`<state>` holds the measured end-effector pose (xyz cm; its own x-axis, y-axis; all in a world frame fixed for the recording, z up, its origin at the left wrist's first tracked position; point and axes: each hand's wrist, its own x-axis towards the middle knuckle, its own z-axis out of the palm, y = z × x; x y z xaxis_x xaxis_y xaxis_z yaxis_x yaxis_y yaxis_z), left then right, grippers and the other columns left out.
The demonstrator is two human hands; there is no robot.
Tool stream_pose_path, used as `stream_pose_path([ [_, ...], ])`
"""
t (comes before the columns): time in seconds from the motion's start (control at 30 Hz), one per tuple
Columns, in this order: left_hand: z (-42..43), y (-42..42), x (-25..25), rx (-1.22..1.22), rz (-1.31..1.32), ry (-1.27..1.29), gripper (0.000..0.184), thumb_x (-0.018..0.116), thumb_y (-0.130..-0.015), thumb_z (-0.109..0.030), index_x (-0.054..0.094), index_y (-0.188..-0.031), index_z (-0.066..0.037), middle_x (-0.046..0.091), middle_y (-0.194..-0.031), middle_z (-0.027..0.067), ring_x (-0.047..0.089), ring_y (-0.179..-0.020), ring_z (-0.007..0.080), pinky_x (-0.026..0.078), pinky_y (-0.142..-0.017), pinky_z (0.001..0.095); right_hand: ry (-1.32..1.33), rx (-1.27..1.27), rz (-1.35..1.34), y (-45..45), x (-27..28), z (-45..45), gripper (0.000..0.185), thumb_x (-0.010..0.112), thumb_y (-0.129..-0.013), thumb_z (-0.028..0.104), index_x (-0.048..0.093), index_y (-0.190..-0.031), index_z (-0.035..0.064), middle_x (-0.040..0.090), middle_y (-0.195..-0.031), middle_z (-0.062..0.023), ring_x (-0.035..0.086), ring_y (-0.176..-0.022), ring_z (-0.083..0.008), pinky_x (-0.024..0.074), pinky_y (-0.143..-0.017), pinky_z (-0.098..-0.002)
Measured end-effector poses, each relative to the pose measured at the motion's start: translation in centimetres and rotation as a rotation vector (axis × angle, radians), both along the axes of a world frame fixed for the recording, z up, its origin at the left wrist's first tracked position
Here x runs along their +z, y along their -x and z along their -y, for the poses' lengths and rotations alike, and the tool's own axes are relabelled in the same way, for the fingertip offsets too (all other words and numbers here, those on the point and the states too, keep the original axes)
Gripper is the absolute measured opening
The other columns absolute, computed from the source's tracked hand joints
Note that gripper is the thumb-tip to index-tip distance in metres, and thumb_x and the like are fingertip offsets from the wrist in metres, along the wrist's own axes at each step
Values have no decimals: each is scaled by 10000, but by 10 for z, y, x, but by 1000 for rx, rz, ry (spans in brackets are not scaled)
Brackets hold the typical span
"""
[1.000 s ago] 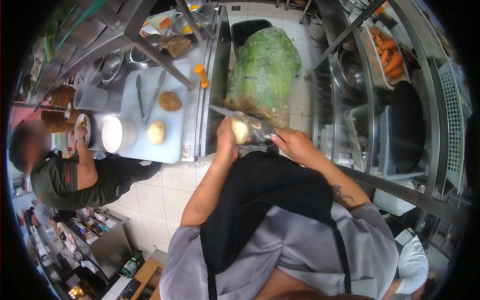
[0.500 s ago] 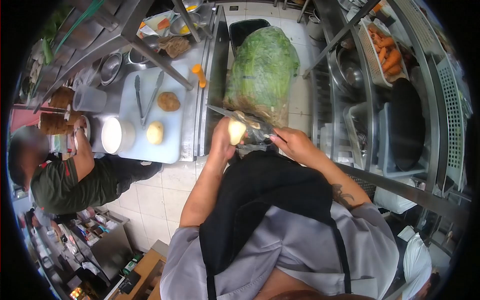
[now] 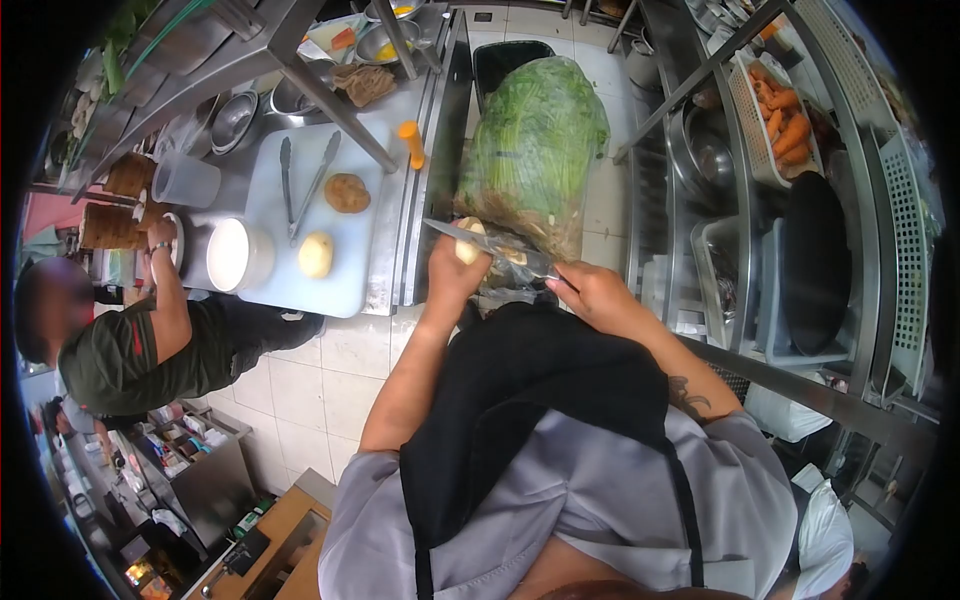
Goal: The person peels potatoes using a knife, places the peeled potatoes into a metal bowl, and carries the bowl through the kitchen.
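Note:
My left hand (image 3: pixel 453 272) is closed around a pale, peeled potato (image 3: pixel 466 250). In my right hand (image 3: pixel 597 293) is the handle of a knife (image 3: pixel 492 244), whose blade lies across the potato with its tip pointing left. Below the blade, a dark bag or bin with scraps is partly hidden. On the white cutting board (image 3: pixel 275 275) to the left rest another peeled potato (image 3: pixel 315 255), an unpeeled brown potato (image 3: pixel 347 193) and a pair of metal tongs (image 3: pixel 296 205).
A large bag of leafy greens (image 3: pixel 535 140) stands ahead on the floor. Beside the board are a white tub (image 3: pixel 232 255) and an orange-handled tool (image 3: pixel 411 145). Shelves on the right hold a basket of carrots (image 3: pixel 785 120). A co-worker (image 3: pixel 130 350) stands at the left.
The potato in my left hand has turned and tilted. The knife blade has moved over it, where before it was beside and behind it. The view has shifted slightly.

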<state>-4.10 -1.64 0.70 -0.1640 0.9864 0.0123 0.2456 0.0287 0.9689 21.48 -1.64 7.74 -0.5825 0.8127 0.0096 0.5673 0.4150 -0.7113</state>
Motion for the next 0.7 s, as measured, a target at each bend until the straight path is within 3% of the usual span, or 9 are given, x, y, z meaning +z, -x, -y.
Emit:
stream_pose_path([
  [0.13, -1, -2, -1, 24, -60, -39, 545, 753, -752, -82, 572, -1254, 26, 652, -1133, 176, 628, -1070, 273, 482, -941, 367, -21, 18, 26, -2, 1, 2, 283, 578, -986, 266, 597, -994, -16, 634, -878, -224, 618, -821, -430, 495, -717, -497],
  [0.23, -3, -3, -5, 60, -111, -122, 506, 739, -789, -110, 573, -1246, 30, 676, -1073, 124, 645, -985, 188, 502, -878, 316, -39, -9, 22, 0, 1, 4, 281, 576, -988, 267, 596, -989, -14, 636, -878, -225, 619, -827, -429, 496, -715, -497],
  [0.33, -2, -6, -1, 35, 31, -71, 515, 748, -781, -94, 571, -1249, 28, 643, -1125, 194, 636, -1045, 308, 491, -919, 377, -54, -33, -1, 4, -3, 5, 280, 575, -989, 270, 594, -981, -10, 636, -875, -224, 620, -815, -430, 496, -705, -501],
  [0.43, 1, -15, 0, 45, -128, -74, 482, 749, -792, -94, 575, -1226, 26, 642, -1116, 180, 636, -1017, 284, 489, -914, 365, -49, -66, -2, 11, -8, 3, 275, 572, -992, 264, 590, -967, -9, 632, -858, -221, 617, -805, -432, 490, -692, -500],
  [0.53, 4, -19, -3, -36, -36, -108, 479, 762, -786, -113, 579, -1204, 29, 673, -1020, 126, 639, -933, 180, 509, -848, 318, 50, -105, -23, 18, -21, -7, 266, 569, -995, 253, 586, -954, -10, 625, -838, -219, 609, -801, -432, 481, -687, -493],
  [0.63, 7, -28, 9, 78, -26, -142, 438, 765, -787, -104, 585, -1165, 24, 676, -1006, 110, 637, -910, 170, 510, -829, 317, 112, -112, -67, 18, -16, -10, 265, 566, -998, 243, 582, -942, -16, 614, -811, -222, 600, -787, -432, 470, -685, -486],
  [0.7, 4, -19, 2, 69, 33, -2, 469, 767, -784, -100, 570, -1189, 30, 664, -1045, 123, 629, -953, 178, 507, -850, 320, 100, -81, -91, 16, -7, -8, 269, 566, -1000, 240, 580, -934, -20, 607, -794, -224, 596, -771, -432, 466, -681, -482],
])
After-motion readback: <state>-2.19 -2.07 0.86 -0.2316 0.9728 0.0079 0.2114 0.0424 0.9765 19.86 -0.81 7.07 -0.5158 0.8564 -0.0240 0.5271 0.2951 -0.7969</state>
